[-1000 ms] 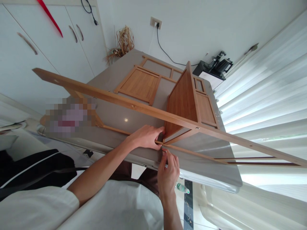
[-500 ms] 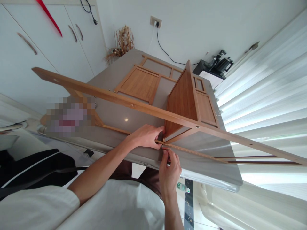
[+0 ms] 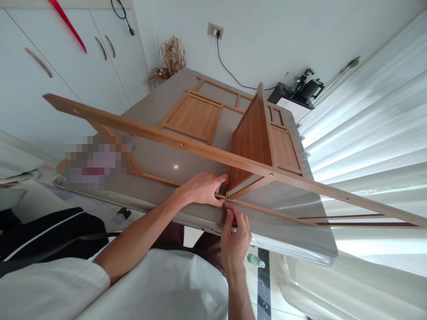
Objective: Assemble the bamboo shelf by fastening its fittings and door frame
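Note:
A partly assembled wooden frame (image 3: 173, 141) stands on the grey table, its long upper bar running from upper left to lower right. A wooden panel (image 3: 253, 138) is set upright across it. My left hand (image 3: 204, 189) is wrapped round the thin lower rail (image 3: 267, 210) close to the panel's lower corner. Just below that corner, my right hand (image 3: 236, 231) is closed in a pinch, fingertips by a small metal piece at the rail. What lies inside the right fingers is mostly hidden and too small to name.
Flat on the grey table (image 3: 150, 111) lie a framed wooden panel (image 3: 193, 114) and another panel section (image 3: 286, 149). A black kettle (image 3: 310, 90) stands on a small cabinet behind. A plastic bottle (image 3: 255, 260) is on the floor. Curtains (image 3: 376, 146) hang at the right.
Both hands keep almost the same place at the rail. The right fingers shift very slightly, and the view moves a little; the frame and panels stay put.

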The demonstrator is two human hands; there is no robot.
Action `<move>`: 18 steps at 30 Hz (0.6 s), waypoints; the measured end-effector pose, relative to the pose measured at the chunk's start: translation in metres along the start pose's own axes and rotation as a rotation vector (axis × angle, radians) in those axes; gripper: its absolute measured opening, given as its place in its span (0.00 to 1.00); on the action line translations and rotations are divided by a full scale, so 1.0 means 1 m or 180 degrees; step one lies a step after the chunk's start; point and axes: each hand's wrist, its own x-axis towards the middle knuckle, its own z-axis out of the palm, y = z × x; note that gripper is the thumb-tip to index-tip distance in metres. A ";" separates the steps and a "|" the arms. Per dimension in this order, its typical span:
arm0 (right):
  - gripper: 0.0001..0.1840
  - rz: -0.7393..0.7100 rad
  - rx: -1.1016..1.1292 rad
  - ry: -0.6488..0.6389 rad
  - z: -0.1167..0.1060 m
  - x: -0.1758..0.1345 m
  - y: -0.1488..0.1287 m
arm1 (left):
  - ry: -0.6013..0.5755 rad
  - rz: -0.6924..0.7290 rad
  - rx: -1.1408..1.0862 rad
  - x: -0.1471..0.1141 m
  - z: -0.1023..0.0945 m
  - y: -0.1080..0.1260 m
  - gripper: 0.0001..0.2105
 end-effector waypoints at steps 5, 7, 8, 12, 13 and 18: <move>0.14 -0.0140 -0.0087 0.0018 0.001 0.001 0.000 | -0.0049 -0.0001 -0.0019 0.001 -0.001 0.000 0.20; 0.14 -0.0257 -0.0132 -0.0029 0.001 0.001 0.001 | -0.0077 -0.0023 -0.0003 0.001 -0.001 0.001 0.20; 0.14 -0.0333 -0.0172 -0.0064 0.001 0.001 0.001 | -0.0086 -0.0040 0.0005 0.001 -0.002 0.001 0.20; 0.16 -0.0545 -0.0357 -0.0166 -0.001 0.003 0.001 | -0.0123 -0.0077 0.0026 0.001 -0.002 0.002 0.20; 0.16 -0.0539 -0.0365 -0.0169 -0.002 0.004 0.000 | -0.0120 -0.0073 0.0031 0.001 -0.002 0.002 0.20; 0.13 -0.0324 -0.0294 -0.0052 -0.003 0.007 -0.004 | -0.0106 -0.0043 0.0051 0.001 -0.002 0.001 0.20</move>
